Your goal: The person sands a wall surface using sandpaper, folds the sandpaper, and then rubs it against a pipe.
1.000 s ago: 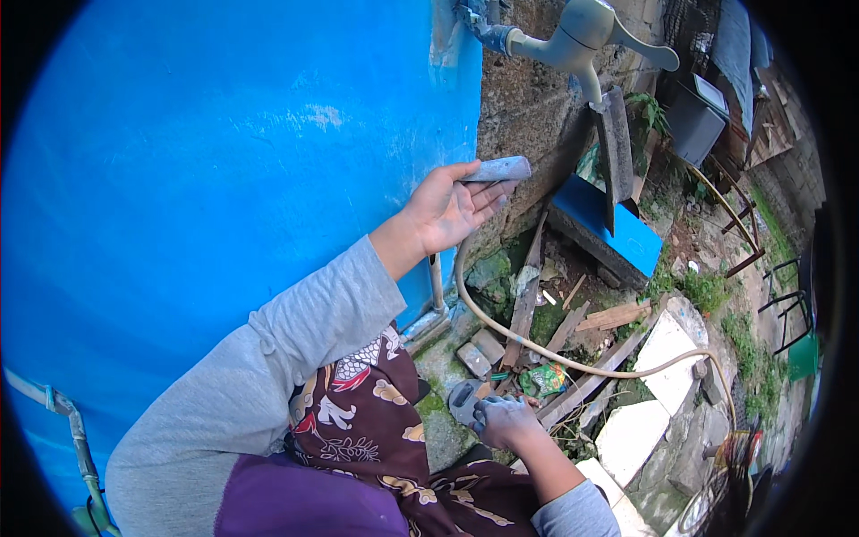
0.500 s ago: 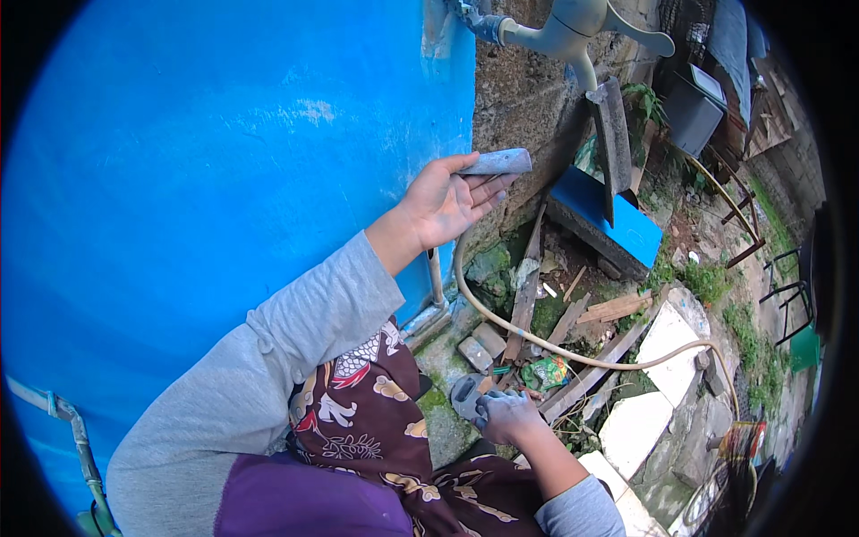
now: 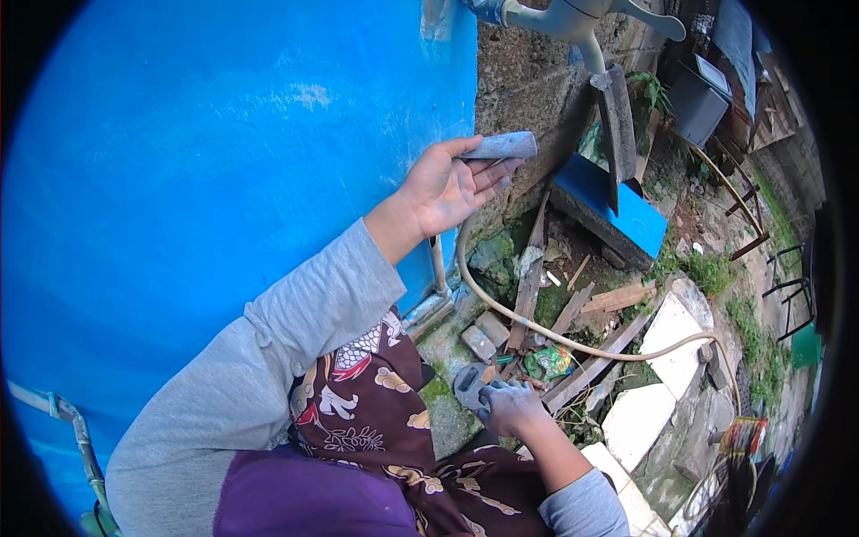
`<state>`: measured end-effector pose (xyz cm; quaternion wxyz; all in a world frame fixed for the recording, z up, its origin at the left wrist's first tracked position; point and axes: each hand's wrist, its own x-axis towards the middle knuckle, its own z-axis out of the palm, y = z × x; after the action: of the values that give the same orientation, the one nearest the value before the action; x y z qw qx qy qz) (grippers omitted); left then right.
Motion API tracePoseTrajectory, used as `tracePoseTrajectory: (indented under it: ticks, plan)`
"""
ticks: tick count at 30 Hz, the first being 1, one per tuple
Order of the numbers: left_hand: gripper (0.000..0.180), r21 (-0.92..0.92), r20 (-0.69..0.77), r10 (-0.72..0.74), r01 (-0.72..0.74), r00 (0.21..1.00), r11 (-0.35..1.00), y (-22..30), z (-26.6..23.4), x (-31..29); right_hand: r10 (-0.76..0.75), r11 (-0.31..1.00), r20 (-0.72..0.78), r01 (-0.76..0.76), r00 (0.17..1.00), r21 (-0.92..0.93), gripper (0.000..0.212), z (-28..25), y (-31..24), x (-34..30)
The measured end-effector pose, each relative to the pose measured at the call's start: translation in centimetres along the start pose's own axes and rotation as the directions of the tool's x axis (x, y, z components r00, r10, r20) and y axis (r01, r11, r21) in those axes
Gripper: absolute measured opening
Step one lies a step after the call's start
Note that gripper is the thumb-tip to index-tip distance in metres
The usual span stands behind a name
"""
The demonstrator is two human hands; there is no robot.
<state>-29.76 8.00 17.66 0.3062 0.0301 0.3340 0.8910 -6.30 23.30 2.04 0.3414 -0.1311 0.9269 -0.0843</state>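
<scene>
My left hand (image 3: 447, 190) is raised in front of the blue wall, palm up. Between its thumb and fingers it pinches a short, dusty blue-grey cylinder (image 3: 503, 146); whether this is hollow does not show. Lower down, beside my lap, my right hand (image 3: 512, 407) is closed on a grey rounded object (image 3: 469, 385) with a dark opening, of a kind I cannot make out. The fingers of that hand are coated with grey and partly hidden from view. The two held things are well apart.
A blue-painted wall (image 3: 224, 179) fills the left side. A beige tap (image 3: 573, 22) juts out at the top, above a blue-topped slab (image 3: 626, 210). A hose (image 3: 573, 345) curves across wooden scraps, stones and pale slabs (image 3: 637, 425). A grey pipe (image 3: 80, 438) runs along the wall's lower left.
The view has shifted slightly, so the tap and slab sit a little further right. Both hands keep their holds; the right hand and its object appear marginally changed in angle.
</scene>
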Motion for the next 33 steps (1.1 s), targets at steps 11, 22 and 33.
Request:
tracePoseTrajectory:
  ticks: [11, 22, 33]
  plan:
    - [0.042, -0.012, -0.006, 0.011, -0.011, 1.0, 1.0, 0.2, 0.0, -0.2, 0.003, 1.0, 0.021, -0.003, 1.0, 0.01, 0.049, -0.2, -0.2, 0.2]
    - [0.038, -0.162, 0.11, 0.21, -0.191, 0.972, 0.968, 1.2, -0.2, -0.5, 0.01, 1.0, -0.012, -0.01, 1.0, -0.002, 0.053, 0.1, 0.2, 0.0]
    - [0.037, -0.075, 0.035, 0.115, -0.113, 0.993, 0.991, 1.0, -0.8, 0.1, -0.018, 0.999, 0.028, 0.017, 0.999, 0.028, 0.051, -0.5, -0.1, 0.3]
